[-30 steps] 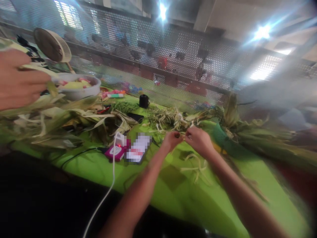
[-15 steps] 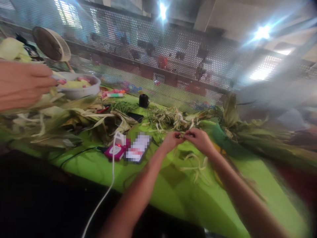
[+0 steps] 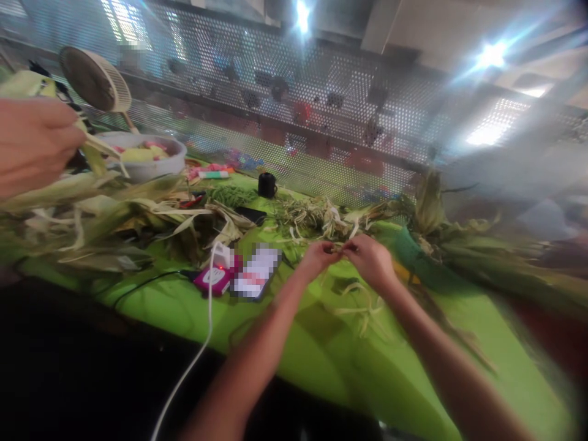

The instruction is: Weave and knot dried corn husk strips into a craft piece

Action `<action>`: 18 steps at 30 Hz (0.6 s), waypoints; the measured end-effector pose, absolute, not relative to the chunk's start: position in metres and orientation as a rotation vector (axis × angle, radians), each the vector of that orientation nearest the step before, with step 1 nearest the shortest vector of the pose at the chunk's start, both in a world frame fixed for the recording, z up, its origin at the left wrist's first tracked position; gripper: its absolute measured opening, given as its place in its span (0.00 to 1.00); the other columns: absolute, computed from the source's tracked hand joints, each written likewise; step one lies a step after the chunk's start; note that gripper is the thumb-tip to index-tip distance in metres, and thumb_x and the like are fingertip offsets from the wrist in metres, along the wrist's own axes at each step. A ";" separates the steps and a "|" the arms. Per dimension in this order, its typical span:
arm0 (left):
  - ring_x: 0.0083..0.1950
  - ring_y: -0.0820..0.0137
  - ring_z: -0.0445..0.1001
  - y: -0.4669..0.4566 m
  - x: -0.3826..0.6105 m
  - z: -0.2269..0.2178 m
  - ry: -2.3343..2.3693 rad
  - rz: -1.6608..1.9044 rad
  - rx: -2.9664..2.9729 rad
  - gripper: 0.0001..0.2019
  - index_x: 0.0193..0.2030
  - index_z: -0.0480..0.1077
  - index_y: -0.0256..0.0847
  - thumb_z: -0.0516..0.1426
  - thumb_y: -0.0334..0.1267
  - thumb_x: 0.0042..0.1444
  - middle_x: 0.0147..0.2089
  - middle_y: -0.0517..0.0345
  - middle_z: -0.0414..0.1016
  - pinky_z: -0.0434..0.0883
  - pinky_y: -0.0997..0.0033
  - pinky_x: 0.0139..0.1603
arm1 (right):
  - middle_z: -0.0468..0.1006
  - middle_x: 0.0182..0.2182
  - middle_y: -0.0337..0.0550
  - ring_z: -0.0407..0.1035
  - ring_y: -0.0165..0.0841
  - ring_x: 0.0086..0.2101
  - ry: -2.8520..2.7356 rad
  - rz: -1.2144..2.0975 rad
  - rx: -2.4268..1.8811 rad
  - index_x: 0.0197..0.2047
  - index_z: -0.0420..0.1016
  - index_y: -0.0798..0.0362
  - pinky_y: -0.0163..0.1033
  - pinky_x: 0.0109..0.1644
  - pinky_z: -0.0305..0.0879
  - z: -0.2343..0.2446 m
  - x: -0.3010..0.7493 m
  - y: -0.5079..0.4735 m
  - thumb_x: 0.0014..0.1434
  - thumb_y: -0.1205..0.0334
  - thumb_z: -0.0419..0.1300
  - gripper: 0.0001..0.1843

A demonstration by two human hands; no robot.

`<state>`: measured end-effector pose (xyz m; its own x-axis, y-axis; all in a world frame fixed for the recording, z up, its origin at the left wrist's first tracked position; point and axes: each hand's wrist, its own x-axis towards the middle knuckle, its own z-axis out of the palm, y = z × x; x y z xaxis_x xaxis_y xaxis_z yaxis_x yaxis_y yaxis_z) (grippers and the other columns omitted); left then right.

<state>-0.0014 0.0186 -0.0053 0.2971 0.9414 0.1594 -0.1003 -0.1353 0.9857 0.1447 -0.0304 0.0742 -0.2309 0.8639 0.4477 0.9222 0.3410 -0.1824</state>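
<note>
My left hand and my right hand meet fingertip to fingertip above the green tabletop. Both are closed in a pinch on a small strip of corn husk, mostly hidden by the fingers. Just beyond them lies a heap of shredded, curly husk strips. Several pale loose strips lie on the table below my right hand.
At far left a co-worker's hand holds husk near a white tub. A pile of corn husks, a magenta power box with a white cable, a phone and a black cup stand left. More husks lie right.
My hands stay nearly in place, pinching the husk strip, with my right hand's fingers slightly shifted. The co-worker's hand has moved left, away from the tub, with husk in it.
</note>
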 end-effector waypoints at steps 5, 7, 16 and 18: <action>0.26 0.79 0.52 0.021 0.001 -0.009 0.824 1.140 1.389 0.16 0.24 0.67 0.34 0.63 0.46 0.43 0.22 0.66 0.57 0.49 0.74 0.27 | 0.77 0.34 0.44 0.70 0.35 0.34 -2.170 -0.286 -1.556 0.35 0.75 0.51 0.37 0.34 0.57 0.070 0.139 -0.034 0.60 0.64 0.57 0.05; 0.26 0.79 0.54 0.021 0.001 -0.010 0.829 1.132 1.388 0.15 0.26 0.70 0.33 0.62 0.45 0.42 0.22 0.66 0.59 0.50 0.75 0.28 | 0.77 0.35 0.45 0.70 0.35 0.34 -2.164 -0.266 -1.545 0.36 0.75 0.51 0.37 0.35 0.57 0.068 0.137 -0.035 0.61 0.64 0.57 0.06; 0.26 0.78 0.54 0.021 0.003 -0.008 0.864 1.098 1.436 0.08 0.24 0.69 0.34 0.60 0.38 0.42 0.21 0.66 0.59 0.52 0.74 0.28 | 0.80 0.38 0.42 0.73 0.35 0.37 -2.200 -0.096 -1.500 0.42 0.77 0.49 0.36 0.37 0.61 0.077 0.136 -0.036 0.60 0.64 0.59 0.08; 0.27 0.77 0.55 0.020 0.004 -0.006 0.907 1.123 1.472 0.06 0.20 0.67 0.35 0.59 0.34 0.41 0.19 0.65 0.58 0.53 0.73 0.29 | 0.79 0.42 0.42 0.73 0.35 0.39 -2.283 -0.127 -1.450 0.47 0.77 0.45 0.36 0.38 0.61 0.085 0.134 -0.037 0.60 0.65 0.59 0.12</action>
<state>0.0043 0.0195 -0.0059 0.2789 0.9425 0.1841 -0.0185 -0.1864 0.9823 0.1339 -0.0366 0.0846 -0.3606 0.8415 0.4023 0.8809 0.4490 -0.1497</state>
